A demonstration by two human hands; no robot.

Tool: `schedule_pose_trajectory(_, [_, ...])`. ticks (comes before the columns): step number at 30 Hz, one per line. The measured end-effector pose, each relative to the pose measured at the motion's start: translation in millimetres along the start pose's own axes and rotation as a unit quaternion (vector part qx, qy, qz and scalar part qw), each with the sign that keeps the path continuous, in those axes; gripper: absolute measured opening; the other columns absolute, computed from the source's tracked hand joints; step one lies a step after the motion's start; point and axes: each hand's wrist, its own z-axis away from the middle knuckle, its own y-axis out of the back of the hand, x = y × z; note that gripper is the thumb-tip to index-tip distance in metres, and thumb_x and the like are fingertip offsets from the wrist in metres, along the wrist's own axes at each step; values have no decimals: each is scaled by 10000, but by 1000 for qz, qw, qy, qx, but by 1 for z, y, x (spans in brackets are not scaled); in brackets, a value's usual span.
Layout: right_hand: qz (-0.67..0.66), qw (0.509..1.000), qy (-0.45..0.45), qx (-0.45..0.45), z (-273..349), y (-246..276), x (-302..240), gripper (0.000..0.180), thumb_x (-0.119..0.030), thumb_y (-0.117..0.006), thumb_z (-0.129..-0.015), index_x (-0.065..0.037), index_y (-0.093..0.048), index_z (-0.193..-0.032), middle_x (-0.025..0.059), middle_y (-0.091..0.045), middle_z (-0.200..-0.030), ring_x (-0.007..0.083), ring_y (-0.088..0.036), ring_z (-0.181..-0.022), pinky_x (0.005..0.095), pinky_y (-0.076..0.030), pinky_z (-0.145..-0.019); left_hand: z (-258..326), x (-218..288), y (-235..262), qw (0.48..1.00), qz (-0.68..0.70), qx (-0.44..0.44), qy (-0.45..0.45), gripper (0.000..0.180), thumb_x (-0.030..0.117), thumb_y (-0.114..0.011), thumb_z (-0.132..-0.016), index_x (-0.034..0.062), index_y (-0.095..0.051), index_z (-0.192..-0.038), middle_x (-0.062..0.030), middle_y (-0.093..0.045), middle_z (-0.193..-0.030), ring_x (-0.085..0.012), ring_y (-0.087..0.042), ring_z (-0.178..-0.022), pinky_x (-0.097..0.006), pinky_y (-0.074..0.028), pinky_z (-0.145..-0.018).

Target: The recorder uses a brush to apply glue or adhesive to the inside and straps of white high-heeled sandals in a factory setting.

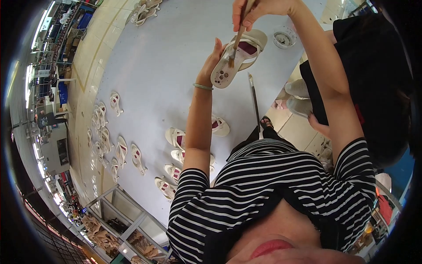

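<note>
Currently: our left hand [213,61] clamps white sandal sole [237,57] at 12 o'clock over table [162,57]; right hand [257,9] pinches brush [237,37], bristles touching sole; loose soles [176,137] at 8.

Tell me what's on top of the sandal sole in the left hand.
A brush, held by the right hand, rests its bristles on the sandal sole near a maroon patch. The left hand grips its edge; the underside is hidden.

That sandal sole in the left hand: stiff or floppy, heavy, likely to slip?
The sandal sole looks fairly stiff: held at one edge by the left hand, it stays flat. Probably light, since fingertips alone carry it. The brush in the right hand touches it, so its surface may be wet and slick.
</note>
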Motion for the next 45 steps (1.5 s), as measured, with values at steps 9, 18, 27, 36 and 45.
schedule_pose_trajectory(9, [-134, 932, 171, 290, 79, -53, 42, 207, -64, -575, -918, 84, -644, -1046, 231, -680, -989, 293, -695, -903, 349, -591, -719, -23, -149, 120, 951, 290, -47, -96, 714, 624, -242, -981, 72, -475, -1370, -81, -634, -1170, -191, -619, -1032, -311, -511, -875])
schedule_pose_trajectory(18, [-350, 855, 82, 374, 88, -94, 146, 241, -116, -569, -948, 67, -625, -1094, 230, -647, -1088, 353, -666, -998, 419, -568, -885, 21, -195, 146, 862, 360, 355, -27, 686, 584, -382, -977, 40, -400, -1395, -143, -550, -1253, -306, -555, -1097, -534, -441, -932])
schedule_pose_trajectory(27, [-79, 790, -8, 608, 132, -35, 232, 165, -59, -659, -885, 69, -669, -990, 139, -701, -890, 170, -697, -772, 262, -590, -703, 178, -116, 173, 675, -690, 244, -91, 459, -40, -588, -676, 66, -594, -1122, -148, -560, -1123, -336, -508, -1086, -471, -378, -952])
schedule_pose_trajectory(36, [207, 729, -126, 640, 87, 19, 317, 224, -219, -640, -778, -23, -681, -678, 160, -637, -614, 317, -664, -630, 402, -526, -610, 143, -164, 186, 504, -859, -48, 77, 174, 17, -593, -724, 79, -692, -853, -131, -650, -1023, -297, -590, -1061, -463, -382, -1010])
schedule_pose_trajectory(45, [256, 713, -144, 637, 81, 14, 337, 176, -196, -679, -802, -26, -718, -827, 124, -690, -688, 235, -687, -647, 333, -530, -607, 169, -70, 160, 750, -608, -33, 259, 137, 67, -639, -786, 31, -687, -909, -147, -684, -945, -262, -656, -911, -391, -518, -799])
